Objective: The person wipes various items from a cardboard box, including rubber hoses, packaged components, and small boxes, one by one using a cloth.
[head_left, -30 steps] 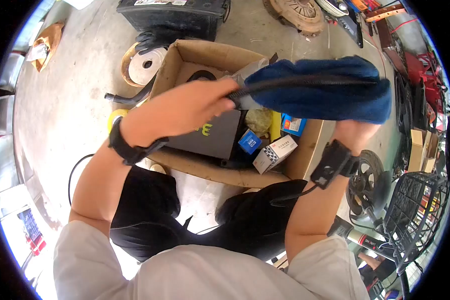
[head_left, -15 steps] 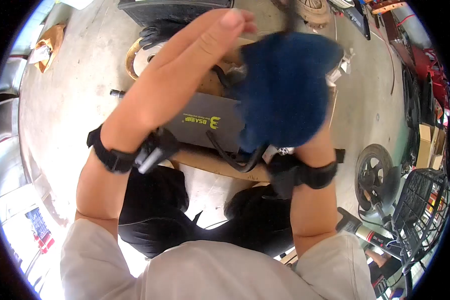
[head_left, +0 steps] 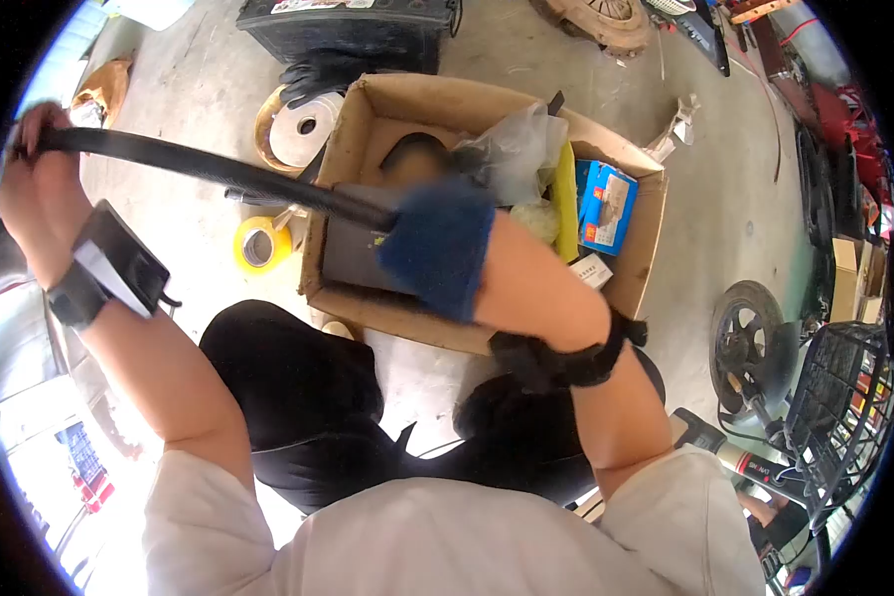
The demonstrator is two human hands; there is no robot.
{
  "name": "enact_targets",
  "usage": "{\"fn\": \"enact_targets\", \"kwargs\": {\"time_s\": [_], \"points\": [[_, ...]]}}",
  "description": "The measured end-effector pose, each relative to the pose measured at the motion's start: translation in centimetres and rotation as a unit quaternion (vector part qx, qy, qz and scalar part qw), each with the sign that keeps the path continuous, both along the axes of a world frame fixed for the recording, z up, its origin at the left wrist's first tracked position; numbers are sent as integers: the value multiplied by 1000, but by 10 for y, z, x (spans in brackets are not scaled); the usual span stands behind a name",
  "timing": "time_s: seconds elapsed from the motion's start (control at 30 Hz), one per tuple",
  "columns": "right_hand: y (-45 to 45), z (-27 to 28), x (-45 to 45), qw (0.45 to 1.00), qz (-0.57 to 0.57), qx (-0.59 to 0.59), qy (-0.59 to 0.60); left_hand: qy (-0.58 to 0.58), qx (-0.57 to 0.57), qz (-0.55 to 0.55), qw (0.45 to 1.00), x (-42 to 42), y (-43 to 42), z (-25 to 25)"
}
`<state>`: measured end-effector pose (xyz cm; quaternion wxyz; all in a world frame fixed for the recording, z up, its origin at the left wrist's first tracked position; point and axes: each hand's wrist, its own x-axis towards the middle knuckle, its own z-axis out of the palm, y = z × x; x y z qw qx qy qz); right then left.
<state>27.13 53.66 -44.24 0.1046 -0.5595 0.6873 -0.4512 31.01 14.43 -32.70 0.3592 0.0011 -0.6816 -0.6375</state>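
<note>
A long black rubber strip [head_left: 219, 175], belt-like or hose-like, is stretched above the floor and the open cardboard box. My left hand [head_left: 42, 179] is closed around its far-left end, out at the edge of the view. At the other end, a dark blue cloth [head_left: 437, 248] is wrapped over the strip. My right hand [head_left: 492, 263] is inside or behind this cloth, pressing it around the strip; its fingers are mostly hidden and blurred. Beneath the cloth stands the cardboard box [head_left: 487, 94], holding a blue carton [head_left: 606, 209], a clear plastic bag [head_left: 521, 149] and a dark grey box [head_left: 353, 260].
Left of the box lie a roll of yellow tape [head_left: 263, 245] and a pale disc [head_left: 306, 129]. Black gloves [head_left: 323, 74] rest near a black battery [head_left: 353, 35]. To the right are a small wheel [head_left: 745, 338] and a wire basket [head_left: 834, 417].
My left hand has swung far out to the left, drawing the black strip out straight. The right hand with the cloth has come down and left, uncovering more of the box.
</note>
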Motion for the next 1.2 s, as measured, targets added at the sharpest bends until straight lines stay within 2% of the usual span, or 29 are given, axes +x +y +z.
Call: {"fn": "enact_targets", "kwargs": {"time_s": [0.03, 0.07, 0.1, 0.13, 0.17, 0.2, 0.23, 0.3, 0.33, 0.37, 0.4, 0.43, 0.47, 0.5, 0.53, 0.63, 0.7, 0.77, 0.83, 0.9, 1.03, 1.1, 1.13, 1.17, 1.2], "points": [[7, -1, -4, 999, -26, 1, 23, 116, 283, -145, 941, 5, -67, -14], [13, -2, -10, 998, -51, 3, 47, 113, 304, -106, 940, 9, -94, -37], [18, -3, -15, 995, -76, 6, 70, 21, 130, 7, 991, 6, -63, -40], [25, -2, -22, 992, -81, 31, 93, -77, -42, 130, 988, 3, -33, -43], [33, 0, -28, 988, -86, 56, 115, -248, -400, 300, 830, -5, 46, -37], [39, 2, -31, 983, -92, 82, 136, -198, -157, 104, 962, -21, 43, -56], [43, 5, -33, 984, -103, 63, 134, -124, 105, -103, 981, -37, 41, -75], [49, 11, -33, 983, -126, 24, 134, -174, 26, -279, 944, -52, 116, -70], [50, 16, -30, 992, -126, 15, 24, -295, -44, -210, 931, -54, 139, -65], [51, 15, -31, 991, -123, 16, 43, -407, -113, -136, 896, -56, 154, -62], [52, 12, -31, 990, -121, 18, 63, -290, -241, -99, 921, -59, 161, -61], [54, 11, -31, 989, -119, 20, 81, -164, -360, -58, 917, -61, 165, -61], [55, 12, -31, 990, -118, 26, 67, -34, -466, -13, 884, -62, 169, -61], [56, 14, -29, 992, -115, 30, 51, 95, -559, 33, 823, -61, 174, -61], [56, 15, -28, 993, -110, 34, 34, 95, -552, -24, 828, -61, 183, -60], [66, 21, -39, 983, -120, 94, 102, 31, -525, -163, 835, -55, 194, -79], [69, 21, -38, 988, -115, 30, -101, 38, -562, -128, 817, -55, 190, -75], [66, 24, -41, 993, -112, 19, -38, 46, -610, -99, 785, -57, 182, -61], [63, 32, -53, 994, -75, -2, 82, 43, -614, -43, 787, -59, 172, -59], [63, 36, -58, 989, -45, -3, 138, 5, -617, 7, 787, -57, 159, -53], [74, 27, -60, 989, -102, 67, 84, -46, -596, 58, 799, -52, 141, -54], [90, 12, -59, 981, -182, 67, -19, -57, -570, 163, 803, -56, 116, -60], [103, 7, -59, 966, -231, 45, -107, -131, -563, 225, 784, -57, 97, -59], [109, 3, -61, 948, -266, 6, -176, -208, -507, 227, 805, -58, 75, -67], [116, 0, -64, 922, -300, -41, -241, -213, -508, 241, 799, -61, 55, -85]]}}
